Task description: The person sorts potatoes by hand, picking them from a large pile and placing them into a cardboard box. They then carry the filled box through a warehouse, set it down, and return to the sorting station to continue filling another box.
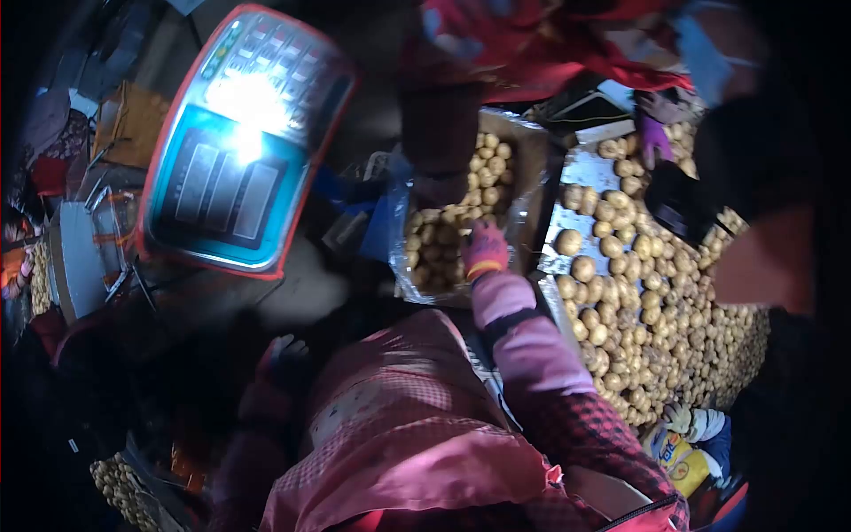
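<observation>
My right hand (485, 246), in a pink glove with a yellow-orange cuff, reaches into a plastic-lined cardboard box (525, 191). Its fingers lie on the potatoes (434, 238) inside, and no potato is plainly gripped. My left hand (285, 348) hangs low in the shadow, left of my pink checked apron (381, 408). Its fingers look slightly apart, with nothing visible in them. Above and left of the box stands a red-framed scale display (239, 146) with a keypad, partly washed out by glare.
Loose potatoes (638, 293) cover a sorting table right of the box. Across it, a co-worker's purple glove (654, 140) is near the potatoes. Another person's pale glove (678, 417) shows at lower right. More potatoes (120, 488) lie at lower left, and an orange crate (131, 124) at upper left.
</observation>
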A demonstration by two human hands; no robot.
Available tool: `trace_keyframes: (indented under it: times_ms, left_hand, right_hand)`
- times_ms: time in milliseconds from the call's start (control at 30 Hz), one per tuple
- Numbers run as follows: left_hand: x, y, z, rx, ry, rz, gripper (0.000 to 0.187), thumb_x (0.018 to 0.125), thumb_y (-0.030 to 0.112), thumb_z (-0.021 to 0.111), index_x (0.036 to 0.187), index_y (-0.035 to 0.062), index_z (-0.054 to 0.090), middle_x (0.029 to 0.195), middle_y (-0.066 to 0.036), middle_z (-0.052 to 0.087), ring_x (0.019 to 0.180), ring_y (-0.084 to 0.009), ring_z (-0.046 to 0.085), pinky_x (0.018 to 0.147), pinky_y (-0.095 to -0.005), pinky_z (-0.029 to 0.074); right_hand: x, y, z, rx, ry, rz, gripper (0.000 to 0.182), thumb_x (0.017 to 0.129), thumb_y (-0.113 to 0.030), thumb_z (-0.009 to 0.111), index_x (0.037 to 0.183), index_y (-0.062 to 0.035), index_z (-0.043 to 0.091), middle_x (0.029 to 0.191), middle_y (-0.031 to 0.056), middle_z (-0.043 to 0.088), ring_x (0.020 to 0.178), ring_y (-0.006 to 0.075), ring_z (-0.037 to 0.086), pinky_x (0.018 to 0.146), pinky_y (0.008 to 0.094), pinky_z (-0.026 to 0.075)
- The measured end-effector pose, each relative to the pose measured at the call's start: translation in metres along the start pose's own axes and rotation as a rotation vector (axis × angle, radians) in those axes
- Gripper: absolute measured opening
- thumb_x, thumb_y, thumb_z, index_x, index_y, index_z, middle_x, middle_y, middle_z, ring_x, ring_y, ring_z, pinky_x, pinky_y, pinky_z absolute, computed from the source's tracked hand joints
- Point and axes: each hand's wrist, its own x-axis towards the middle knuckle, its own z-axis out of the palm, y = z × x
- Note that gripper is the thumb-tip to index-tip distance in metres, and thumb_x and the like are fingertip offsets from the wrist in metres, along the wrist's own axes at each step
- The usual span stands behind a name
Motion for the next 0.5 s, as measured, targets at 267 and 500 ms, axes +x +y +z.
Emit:
trace_keyframes:
  times_ms: [267,500]
  left_hand:
    - [-0.066,0.005,-0.047,-0.231,0.167,-0.310,0.029,0.093,0.034,0.042,0.110,0.0144,0.056,0.109,-0.008,0.056,0.104,-0.0246,0.051,0.092,-0.0374,0.041]
    - [-0.019,-0.007,-0.075,-0.255,0.058,-0.295,0.031,0.093,0.035,0.042,0.114,0.0144,0.054,0.112,-0.008,0.056,0.106,-0.0246,0.051,0.093,-0.0378,0.041]
  right_hand:
    - [0.141,0.079,0.140,-0.285,0.231,0.206,0.028,0.090,-0.031,0.048,0.100,-0.0125,0.065,0.092,0.0113,0.067,0.091,0.0294,0.066,0.074,0.0384,0.052]
    - [0.044,0.056,0.072,0.417,0.024,0.167,0.045,0.074,-0.033,0.073,0.110,-0.0101,0.064,0.109,0.0161,0.062,0.098,0.0303,0.061,0.085,0.0392,0.049]
